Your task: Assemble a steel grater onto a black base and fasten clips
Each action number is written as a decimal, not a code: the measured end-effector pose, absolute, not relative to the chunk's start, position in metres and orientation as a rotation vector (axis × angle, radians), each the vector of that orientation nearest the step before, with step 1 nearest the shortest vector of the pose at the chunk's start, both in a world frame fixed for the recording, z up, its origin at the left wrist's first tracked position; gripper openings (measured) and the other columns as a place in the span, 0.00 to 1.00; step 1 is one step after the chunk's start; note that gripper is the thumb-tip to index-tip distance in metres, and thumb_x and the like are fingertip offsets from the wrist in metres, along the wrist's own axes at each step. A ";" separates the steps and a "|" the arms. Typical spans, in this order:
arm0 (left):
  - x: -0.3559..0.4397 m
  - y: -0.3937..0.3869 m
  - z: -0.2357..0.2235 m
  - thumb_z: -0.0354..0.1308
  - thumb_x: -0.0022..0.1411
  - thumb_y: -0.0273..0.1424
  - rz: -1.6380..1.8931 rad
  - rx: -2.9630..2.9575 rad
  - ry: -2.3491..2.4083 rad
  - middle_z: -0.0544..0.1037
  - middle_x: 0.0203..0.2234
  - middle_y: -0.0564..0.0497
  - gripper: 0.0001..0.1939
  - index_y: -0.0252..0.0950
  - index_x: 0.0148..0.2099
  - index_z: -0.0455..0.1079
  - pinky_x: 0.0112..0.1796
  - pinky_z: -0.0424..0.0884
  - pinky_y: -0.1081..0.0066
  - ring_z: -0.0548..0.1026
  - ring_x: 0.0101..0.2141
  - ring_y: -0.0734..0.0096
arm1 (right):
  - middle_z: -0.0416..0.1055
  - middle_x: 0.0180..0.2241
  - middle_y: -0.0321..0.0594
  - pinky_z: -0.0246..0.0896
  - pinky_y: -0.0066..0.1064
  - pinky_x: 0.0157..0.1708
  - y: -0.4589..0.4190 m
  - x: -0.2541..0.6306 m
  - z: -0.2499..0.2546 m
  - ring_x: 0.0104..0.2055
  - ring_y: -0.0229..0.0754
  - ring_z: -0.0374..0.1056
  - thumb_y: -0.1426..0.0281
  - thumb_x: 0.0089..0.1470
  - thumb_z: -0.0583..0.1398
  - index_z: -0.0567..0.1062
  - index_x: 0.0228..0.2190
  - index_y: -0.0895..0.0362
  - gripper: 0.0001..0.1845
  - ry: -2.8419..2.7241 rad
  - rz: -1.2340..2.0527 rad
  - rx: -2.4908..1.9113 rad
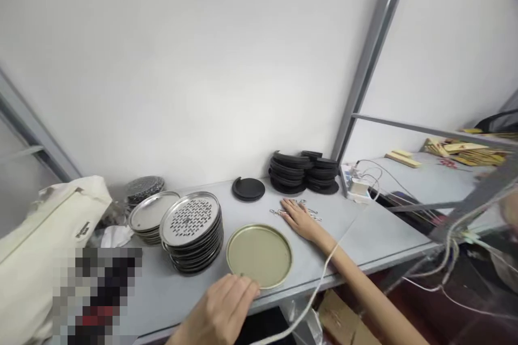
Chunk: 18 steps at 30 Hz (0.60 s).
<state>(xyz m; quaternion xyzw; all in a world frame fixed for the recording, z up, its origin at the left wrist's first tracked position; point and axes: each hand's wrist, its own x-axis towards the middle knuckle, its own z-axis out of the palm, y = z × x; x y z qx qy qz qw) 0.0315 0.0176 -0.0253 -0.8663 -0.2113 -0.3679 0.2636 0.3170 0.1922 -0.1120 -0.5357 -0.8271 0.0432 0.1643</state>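
Observation:
A shallow round olive-gold metal tray (259,252) lies at the front edge of the grey table. My left hand (226,304) has its fingers bent over the tray's near left rim; the thumb is hidden. Farther back and to the right, my right hand (298,220) rests flat on the tabletop with fingers outstretched. Small shiny metal clasps (312,212) are scattered around and partly beneath its fingers. To the left of the tray stands a tall stack of round metal discs (194,221), the top one perforated with slots.
Behind lie a single black round piece (248,189) and black stacks (288,171) by the wall. More metal discs (154,211) and a cream bag (52,226) are at left. A white cord (324,275) crosses my right forearm. A power strip (358,189) sits beside the metal post.

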 end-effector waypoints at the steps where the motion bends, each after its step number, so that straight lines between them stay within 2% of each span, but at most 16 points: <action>1: 0.036 0.022 -0.031 0.50 0.66 0.21 -1.002 -2.323 -0.575 0.78 0.29 0.47 0.09 0.27 0.42 0.71 0.33 0.72 0.72 0.76 0.31 0.72 | 0.53 0.64 0.53 0.42 0.56 0.62 0.191 0.317 -0.112 0.67 0.53 0.47 0.61 0.66 0.44 0.57 0.64 0.60 0.29 -2.346 0.119 -1.529; 4: 0.042 0.031 -0.044 0.50 0.66 0.20 -0.979 -2.326 -0.622 0.77 0.28 0.47 0.08 0.26 0.42 0.70 0.30 0.72 0.71 0.75 0.29 0.71 | 0.52 0.65 0.47 0.39 0.57 0.63 0.184 0.311 -0.106 0.68 0.51 0.45 0.62 0.67 0.43 0.57 0.64 0.56 0.27 -2.346 0.088 -1.474; 8: 0.040 0.036 -0.056 0.48 0.66 0.19 -0.939 -2.329 -0.676 0.75 0.25 0.48 0.09 0.28 0.41 0.70 0.28 0.70 0.71 0.74 0.27 0.71 | 0.53 0.65 0.43 0.39 0.51 0.64 0.169 0.295 -0.092 0.68 0.46 0.45 0.62 0.68 0.41 0.54 0.65 0.53 0.27 -2.475 0.196 -1.303; 12: 0.037 0.039 -0.067 0.48 0.65 0.19 -0.948 -2.342 -0.679 0.74 0.25 0.47 0.09 0.27 0.41 0.70 0.29 0.70 0.71 0.73 0.27 0.70 | 0.53 0.64 0.44 0.38 0.51 0.65 0.162 0.289 -0.088 0.67 0.47 0.46 0.62 0.68 0.40 0.55 0.64 0.57 0.28 -2.513 0.208 -1.344; 15: 0.036 0.044 -0.079 0.44 0.66 0.19 -0.916 -2.395 -0.702 0.74 0.25 0.47 0.13 0.27 0.41 0.70 0.30 0.70 0.71 0.73 0.27 0.70 | 0.53 0.64 0.46 0.38 0.55 0.64 0.163 0.294 -0.093 0.68 0.50 0.45 0.61 0.67 0.43 0.56 0.64 0.59 0.28 -2.457 0.123 -1.465; 18: 0.035 0.047 -0.089 0.42 0.67 0.20 -0.828 -2.433 -0.750 0.71 0.21 0.50 0.15 0.32 0.38 0.71 0.26 0.69 0.74 0.71 0.23 0.73 | 0.53 0.64 0.47 0.39 0.57 0.64 0.168 0.301 -0.098 0.67 0.52 0.46 0.60 0.67 0.45 0.56 0.64 0.59 0.29 -2.404 0.050 -1.527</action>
